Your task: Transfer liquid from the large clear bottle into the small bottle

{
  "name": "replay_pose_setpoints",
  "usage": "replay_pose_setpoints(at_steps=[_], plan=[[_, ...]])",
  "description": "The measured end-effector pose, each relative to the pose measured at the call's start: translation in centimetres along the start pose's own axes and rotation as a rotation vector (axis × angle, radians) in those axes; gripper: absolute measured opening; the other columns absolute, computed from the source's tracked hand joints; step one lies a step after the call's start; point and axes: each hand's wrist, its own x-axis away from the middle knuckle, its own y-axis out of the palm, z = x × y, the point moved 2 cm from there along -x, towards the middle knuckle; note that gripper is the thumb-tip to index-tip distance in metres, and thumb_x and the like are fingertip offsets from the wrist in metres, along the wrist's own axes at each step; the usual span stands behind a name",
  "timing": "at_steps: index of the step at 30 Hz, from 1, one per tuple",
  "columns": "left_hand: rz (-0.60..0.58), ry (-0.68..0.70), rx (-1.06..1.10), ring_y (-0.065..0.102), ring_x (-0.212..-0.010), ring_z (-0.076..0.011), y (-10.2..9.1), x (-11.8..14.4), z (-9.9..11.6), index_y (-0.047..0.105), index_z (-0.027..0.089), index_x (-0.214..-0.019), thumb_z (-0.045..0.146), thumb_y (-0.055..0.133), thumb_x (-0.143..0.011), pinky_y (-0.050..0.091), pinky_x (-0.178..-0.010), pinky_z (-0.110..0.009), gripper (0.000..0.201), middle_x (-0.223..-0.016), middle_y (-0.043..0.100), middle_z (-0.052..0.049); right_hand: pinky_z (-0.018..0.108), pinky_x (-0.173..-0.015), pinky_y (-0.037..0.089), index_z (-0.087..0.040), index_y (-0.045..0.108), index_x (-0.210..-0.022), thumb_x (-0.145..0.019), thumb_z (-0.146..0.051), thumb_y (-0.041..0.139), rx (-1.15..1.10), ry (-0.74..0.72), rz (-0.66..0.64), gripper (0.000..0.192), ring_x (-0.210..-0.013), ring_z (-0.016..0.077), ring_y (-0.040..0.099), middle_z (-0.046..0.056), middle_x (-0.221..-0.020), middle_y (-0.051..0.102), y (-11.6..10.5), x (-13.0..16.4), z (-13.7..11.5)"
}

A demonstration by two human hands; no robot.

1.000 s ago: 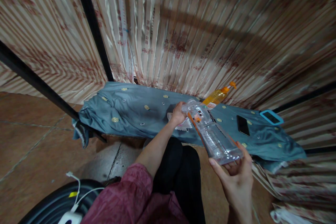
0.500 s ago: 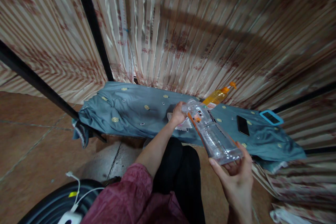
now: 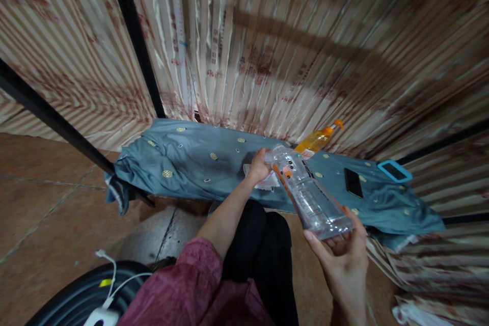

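Note:
A clear empty plastic bottle (image 3: 309,196) with an orange strip on its label lies tilted between my hands. My right hand (image 3: 342,254) cups its base from below. My left hand (image 3: 260,164) is closed around its neck and cap end, over a small white cloth (image 3: 267,182) lying on the blue-grey sheet (image 3: 191,163).
An orange drink bottle (image 3: 319,138) lies at the back against the striped curtain. A black phone (image 3: 353,182) and a blue-framed device (image 3: 395,170) rest on the sheet to the right. A white charger with cable (image 3: 103,310) sits on a dark round object bottom left. Black poles cross at left.

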Motion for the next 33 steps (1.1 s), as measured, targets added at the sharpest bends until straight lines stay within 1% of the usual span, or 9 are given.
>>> replay_pose_setpoints(at_steps=[4,8,17,22,28,33], plan=[[0.004,0.006,-0.006,0.067,-0.103,-0.0222,0.02,0.02,0.09,0.065,0.018,-0.112,0.017,0.077,-0.075,0.052,-0.095,-0.033,0.039,-0.115,0.073,-0.009,0.046,-0.084,0.062,-0.019,0.044,-0.151,-0.059,-0.049,0.093,-0.007,0.0,0.001,0.108,-0.108,0.0321,0.07,0.022,-0.138,0.06,0.03,0.01,-0.06],[0.005,0.012,-0.015,0.067,-0.103,-0.0222,0.01,0.08,0.11,0.065,0.018,-0.113,0.017,0.077,-0.074,0.052,-0.096,-0.034,0.04,-0.115,0.073,-0.008,0.045,-0.083,0.062,-0.019,0.044,-0.151,-0.06,-0.048,0.093,0.006,-0.018,0.003,0.107,-0.105,0.0307,0.07,0.022,-0.137,0.06,0.07,0.06,-0.26],[0.005,0.01,-0.014,0.067,-0.105,-0.0224,0.0,0.06,0.06,0.065,0.017,-0.115,0.018,0.077,-0.076,0.051,-0.098,-0.034,0.041,-0.116,0.072,-0.01,0.049,-0.089,0.061,-0.02,0.042,-0.152,-0.063,-0.049,0.092,0.01,-0.036,-0.015,0.106,-0.111,0.0324,0.069,0.021,-0.137,0.06,-0.02,0.0,-0.07],[0.0,0.013,-0.01,0.067,-0.102,-0.021,0.09,-0.02,-0.02,0.064,0.018,-0.114,0.017,0.077,-0.075,0.052,-0.097,-0.034,0.041,-0.113,0.073,-0.008,0.045,-0.086,0.061,-0.02,0.043,-0.152,-0.062,-0.049,0.092,0.013,-0.03,-0.01,0.106,-0.11,0.032,0.069,0.021,-0.136,0.061,0.03,0.06,-0.23],[0.015,0.011,0.004,0.067,-0.101,-0.0218,-0.01,0.0,0.0,0.066,0.019,-0.112,0.019,0.078,-0.075,0.052,-0.096,-0.034,0.039,-0.111,0.073,-0.008,0.042,-0.08,0.063,-0.02,0.044,-0.151,-0.061,-0.048,0.093,0.0,-0.015,-0.005,0.106,-0.104,0.0305,0.071,0.021,-0.137,0.061,0.08,0.09,-0.25],[0.01,0.017,-0.009,0.067,-0.101,-0.0221,-0.06,-0.01,0.0,0.065,0.019,-0.112,0.019,0.078,-0.074,0.052,-0.096,-0.035,0.04,-0.11,0.073,-0.007,0.044,-0.084,0.062,-0.019,0.044,-0.151,-0.061,-0.048,0.093,0.002,-0.022,-0.005,0.107,-0.109,0.0318,0.069,0.022,-0.137,0.06,0.05,0.1,-0.23]])
